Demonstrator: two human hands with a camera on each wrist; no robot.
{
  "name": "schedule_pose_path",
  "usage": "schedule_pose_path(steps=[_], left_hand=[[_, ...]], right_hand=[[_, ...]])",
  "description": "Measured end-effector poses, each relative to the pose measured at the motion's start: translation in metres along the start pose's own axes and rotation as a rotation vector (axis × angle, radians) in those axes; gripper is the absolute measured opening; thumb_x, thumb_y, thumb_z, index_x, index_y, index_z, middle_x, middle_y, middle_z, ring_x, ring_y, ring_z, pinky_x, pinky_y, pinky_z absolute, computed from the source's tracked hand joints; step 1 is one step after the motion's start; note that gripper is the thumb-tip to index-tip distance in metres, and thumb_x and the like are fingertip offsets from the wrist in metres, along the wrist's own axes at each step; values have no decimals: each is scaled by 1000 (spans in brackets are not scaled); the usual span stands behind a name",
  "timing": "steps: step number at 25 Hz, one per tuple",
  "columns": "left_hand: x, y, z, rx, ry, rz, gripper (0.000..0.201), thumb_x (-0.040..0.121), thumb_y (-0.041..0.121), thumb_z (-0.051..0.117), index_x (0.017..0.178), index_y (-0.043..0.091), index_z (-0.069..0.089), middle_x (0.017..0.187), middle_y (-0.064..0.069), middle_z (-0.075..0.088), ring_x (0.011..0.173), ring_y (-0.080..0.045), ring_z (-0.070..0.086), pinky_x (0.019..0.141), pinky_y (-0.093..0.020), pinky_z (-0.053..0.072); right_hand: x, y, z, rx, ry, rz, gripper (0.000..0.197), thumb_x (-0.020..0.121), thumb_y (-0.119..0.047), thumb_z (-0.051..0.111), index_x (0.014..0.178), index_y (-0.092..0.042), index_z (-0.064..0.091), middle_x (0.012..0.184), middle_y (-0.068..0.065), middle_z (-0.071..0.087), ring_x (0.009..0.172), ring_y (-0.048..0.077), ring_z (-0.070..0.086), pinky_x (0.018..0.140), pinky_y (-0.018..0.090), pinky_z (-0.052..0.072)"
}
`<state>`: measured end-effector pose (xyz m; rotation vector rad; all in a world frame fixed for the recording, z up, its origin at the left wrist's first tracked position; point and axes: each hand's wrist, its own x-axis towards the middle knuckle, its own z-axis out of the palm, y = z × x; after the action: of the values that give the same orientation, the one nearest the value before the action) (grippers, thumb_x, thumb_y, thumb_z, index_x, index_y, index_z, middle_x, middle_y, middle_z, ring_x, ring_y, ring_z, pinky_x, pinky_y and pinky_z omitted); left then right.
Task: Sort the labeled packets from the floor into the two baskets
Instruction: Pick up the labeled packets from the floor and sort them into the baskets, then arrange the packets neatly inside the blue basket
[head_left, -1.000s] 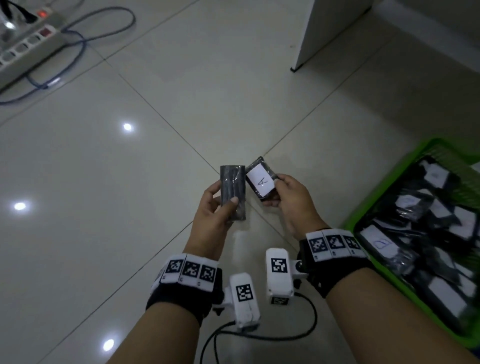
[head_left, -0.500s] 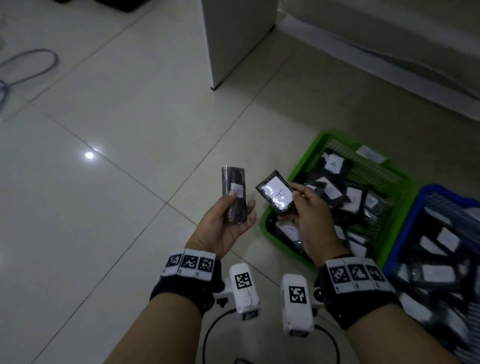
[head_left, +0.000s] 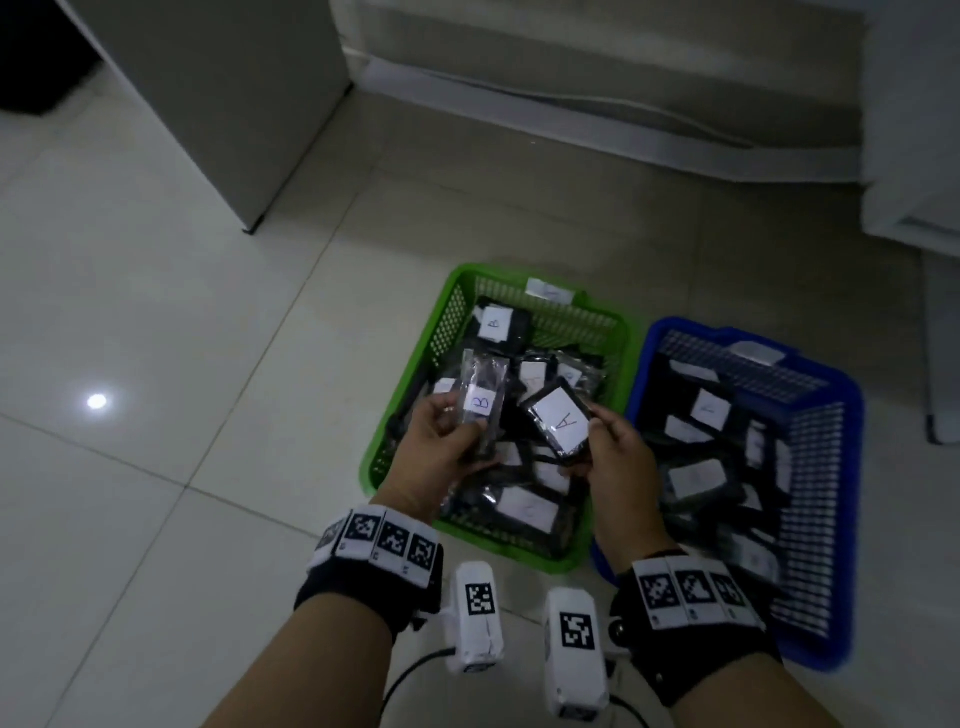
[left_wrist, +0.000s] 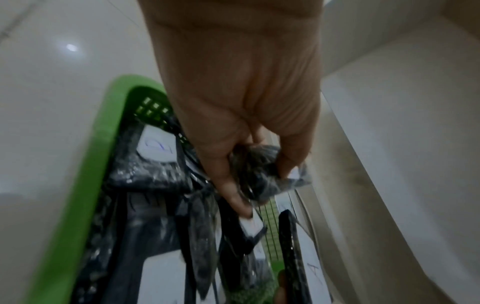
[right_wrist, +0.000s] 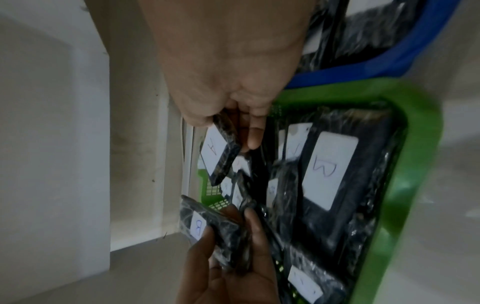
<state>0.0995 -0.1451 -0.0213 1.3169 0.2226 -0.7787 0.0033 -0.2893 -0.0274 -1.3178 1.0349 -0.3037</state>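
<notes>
Pale floor tiles (head_left: 156, 322) now carry both baskets in full sight; a second ago only the green basket's (head_left: 410, 384) corner showed. Above it, the left hand (head_left: 441, 447) pinches the B packet (head_left: 483, 400), and the right hand (head_left: 613, 457) grips the A packet (head_left: 561, 421) beside the blue basket (head_left: 852, 415).

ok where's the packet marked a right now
In the head view the A packet is held in the right hand, over the green basket, beside the B packet.
</notes>
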Motion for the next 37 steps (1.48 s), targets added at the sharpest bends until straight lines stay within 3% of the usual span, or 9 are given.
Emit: schedule_pose_path(steps=[4, 11, 16, 18, 21, 24, 29, 33, 37], left_hand=[[27, -11, 35, 485, 48, 186, 35, 81, 32, 63, 116, 33, 58, 111, -1, 67, 100, -18, 65, 88, -44, 54], [86, -8, 98, 925, 192, 334, 21, 96, 16, 45, 116, 18, 51, 106, -12, 64, 82, -29, 59, 66, -33, 45], [112, -14, 105, 1128, 106, 405, 38, 93, 9, 52, 131, 13, 53, 147, -17, 21, 121, -35, 47, 105, -27, 32], [109, -18, 112, 1124, 86, 466, 39, 91, 6, 55, 130, 11, 54, 152, -15, 12, 135, -29, 33, 108, -23, 28], [89, -30, 128, 1065, 102, 573, 30, 88, 3, 53, 116, 10, 63, 142, -10, 31, 127, -23, 40, 98, -19, 33], [57, -63, 144, 1033, -67, 567, 34, 88, 3, 55, 119, 14, 61, 135, -4, 40, 122, -15, 44, 99, -21, 36], [43, -108, 141, 1178, -343, 520, 68, 87, -3, 54, 146, 24, 33, 157, 17, -2, 143, 0, -3, 114, -22, 13], [47, -113, 137, 1193, -379, 551, 79, 81, -15, 46, 148, 22, 26, 158, 13, -8, 146, -8, -9, 115, -24, 10], [46, -117, 136, 1195, -380, 575, 82, 78, -17, 44, 149, 18, 24, 159, 11, -7, 146, -12, -11, 116, -21, 3]], right_hand=[[6, 8, -47, 3, 99, 9, 25, 100, -20, 41, 117, -21, 60, 107, 5, 67, 87, 21, 64, 63, 34, 54], [35, 17, -99, 14, 192, -58, 23, 100, -22, 42, 116, -24, 59, 110, 8, 65, 87, 31, 64, 60, 38, 54], [52, 22, -115, 90, 194, -81, 20, 100, -14, 42, 111, -23, 57, 108, 12, 63, 79, 34, 66, 59, 38, 58], [54, 23, -125, 69, 171, -88, 25, 98, -11, 46, 111, -28, 59, 107, 6, 64, 74, 25, 68, 63, 38, 58], [60, 21, -142, 71, 226, -77, 32, 94, -3, 48, 118, -22, 57, 106, 4, 62, 64, 12, 65, 67, 39, 58], [71, 18, -162, 166, 382, -80, 29, 91, 2, 49, 115, -15, 52, 108, 10, 61, 68, 10, 65, 66, 38, 57], [95, 20, -185, 323, 580, 42, 28, 89, 4, 54, 111, -10, 44, 89, 8, 58, 45, 2, 61, 64, 35, 54], [112, 29, -189, 299, 578, 117, 33, 88, 7, 54, 119, -2, 47, 97, 12, 59, 64, 14, 62, 73, 38, 56], [108, 39, -189, 393, 508, 153, 44, 90, 9, 46, 131, -6, 45, 119, 20, 55, 99, 31, 60, 81, 28, 52]])
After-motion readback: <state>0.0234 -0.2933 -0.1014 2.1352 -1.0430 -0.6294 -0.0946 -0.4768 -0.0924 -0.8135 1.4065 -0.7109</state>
